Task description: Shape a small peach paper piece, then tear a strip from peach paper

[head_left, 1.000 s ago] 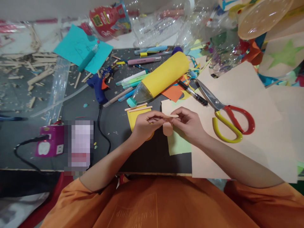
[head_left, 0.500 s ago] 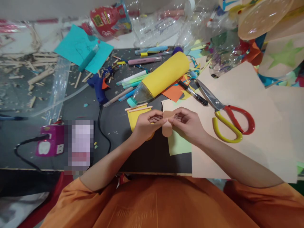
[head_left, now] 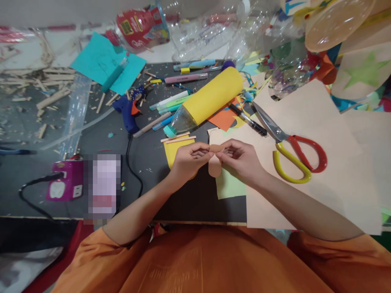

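Observation:
Between my two hands is a small peach paper strip (head_left: 214,168) with a rounded lower end, bent across its middle. My left hand (head_left: 191,160) pinches its left edge with thumb and fingers. From the other side my right hand (head_left: 241,158) pinches the right edge, the thumbs almost meeting at the fold. Under the hands lie a pale green paper (head_left: 231,185) and a yellow paper (head_left: 174,152) with two thin sticks on it. Just beyond them rests a clear bottle wrapped in yellow paper (head_left: 214,95), its teal cap toward the left.
Scissors (head_left: 284,140) with red and yellow handles lie on large peach sheets (head_left: 336,195) at right. A blue glue gun (head_left: 126,114), markers (head_left: 174,101) and a black pen (head_left: 250,120) lie farther back. Wood scraps (head_left: 51,89), a purple adapter (head_left: 64,179) and plastic bottles (head_left: 207,32) surround the area.
The upper part of the peach paper strip has bent down further and looks shorter. Both hands keep nearly the same place and grip.

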Motion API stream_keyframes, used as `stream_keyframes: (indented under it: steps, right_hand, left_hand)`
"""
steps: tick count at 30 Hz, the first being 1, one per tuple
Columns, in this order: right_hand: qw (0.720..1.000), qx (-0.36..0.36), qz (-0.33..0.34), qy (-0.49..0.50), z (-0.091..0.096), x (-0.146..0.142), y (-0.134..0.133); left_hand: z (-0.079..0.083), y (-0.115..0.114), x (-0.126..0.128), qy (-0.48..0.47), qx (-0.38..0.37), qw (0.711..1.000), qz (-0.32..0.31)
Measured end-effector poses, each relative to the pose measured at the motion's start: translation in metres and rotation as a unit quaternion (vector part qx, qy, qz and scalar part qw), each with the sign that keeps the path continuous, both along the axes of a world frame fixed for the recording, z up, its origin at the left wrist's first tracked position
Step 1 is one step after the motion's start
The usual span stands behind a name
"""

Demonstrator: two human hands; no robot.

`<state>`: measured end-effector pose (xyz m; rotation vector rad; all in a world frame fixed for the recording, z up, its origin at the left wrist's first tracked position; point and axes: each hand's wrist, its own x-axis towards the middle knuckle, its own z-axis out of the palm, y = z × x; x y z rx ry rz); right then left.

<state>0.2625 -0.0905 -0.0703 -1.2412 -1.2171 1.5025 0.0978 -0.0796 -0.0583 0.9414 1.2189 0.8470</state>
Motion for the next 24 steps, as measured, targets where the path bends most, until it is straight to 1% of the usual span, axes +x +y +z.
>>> stream_keyframes:
  steps: [6,12,17,24]
  right_hand:
    - [1.000,-0.007,0.010,0.006,-0.0004,0.0004,0.0001]
    - [1.000,0.010,0.006,-0.005,0.0027,-0.0004,0.0020]
    - [1.000,-0.014,0.010,0.015,0.0032,-0.0004,0.0023]
    - [0.999,-0.018,0.009,0.026,0.0027,0.0000,0.0023]
  left_hand:
    - [0.0004,-0.0002,0.0017,-0.004,-0.011,1.000,-0.002]
    - [0.0005,0.0016,0.0009,-0.010,-0.014,1.000,0.002]
    - [0.0015,0.0016,-0.0002,-0.011,-0.012,1.000,0.001]
    - [0.0010,0.0012,0.0012,-0.009,-0.012,1.000,0.008]
